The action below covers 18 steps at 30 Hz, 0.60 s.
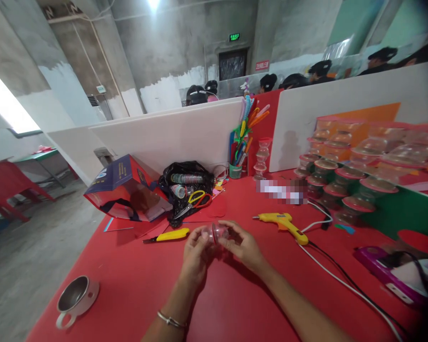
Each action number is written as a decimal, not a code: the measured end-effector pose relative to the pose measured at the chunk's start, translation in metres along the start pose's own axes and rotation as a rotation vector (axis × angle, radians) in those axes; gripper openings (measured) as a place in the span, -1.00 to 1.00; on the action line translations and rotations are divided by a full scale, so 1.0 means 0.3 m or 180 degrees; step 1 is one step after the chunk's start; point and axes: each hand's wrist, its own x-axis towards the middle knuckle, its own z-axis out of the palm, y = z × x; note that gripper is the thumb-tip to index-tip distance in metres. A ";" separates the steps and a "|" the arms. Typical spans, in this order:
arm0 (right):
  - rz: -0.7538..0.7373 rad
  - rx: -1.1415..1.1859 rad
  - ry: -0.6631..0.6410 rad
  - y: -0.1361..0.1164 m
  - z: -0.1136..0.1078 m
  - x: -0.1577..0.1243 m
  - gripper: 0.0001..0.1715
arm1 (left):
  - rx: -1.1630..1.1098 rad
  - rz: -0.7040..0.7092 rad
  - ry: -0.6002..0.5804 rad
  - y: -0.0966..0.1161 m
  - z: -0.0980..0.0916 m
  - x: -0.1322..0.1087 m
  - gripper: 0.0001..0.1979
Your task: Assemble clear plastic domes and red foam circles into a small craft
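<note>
Between my two hands is a pair of small clear plastic cups (214, 233) lying sideways, with a red rim where they meet. My left hand (195, 251) is closed around the left cup. The fingers of my right hand (243, 244) grip the right one. A yellow utility knife (169, 235) lies just left of my hands, its blade pointing left. To the right rests a yellow glue gun (281, 222), nozzle toward the left. Yellow-and-red-handled scissors (196, 202) lie on a black plastic bag (173, 173) that holds stacked clear cups (187, 178).
Stacks of joined clear cups (338, 183) stand at the right by the board partition (178, 130). White and black cables (345, 280) cross the table's right side, near a purple power strip (388, 275). A mug (77, 297) stands front left, a paper bag (126, 190) behind.
</note>
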 end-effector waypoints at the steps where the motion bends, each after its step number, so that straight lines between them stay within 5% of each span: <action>1: -0.0016 -0.0004 -0.0025 0.004 0.003 0.000 -0.43 | 0.0031 -0.0016 -0.0056 -0.001 0.003 -0.002 -0.56; 18: -0.0173 -0.0589 -0.0149 0.012 0.009 -0.008 -0.34 | 0.0168 0.0072 0.0197 0.008 0.021 -0.007 -0.48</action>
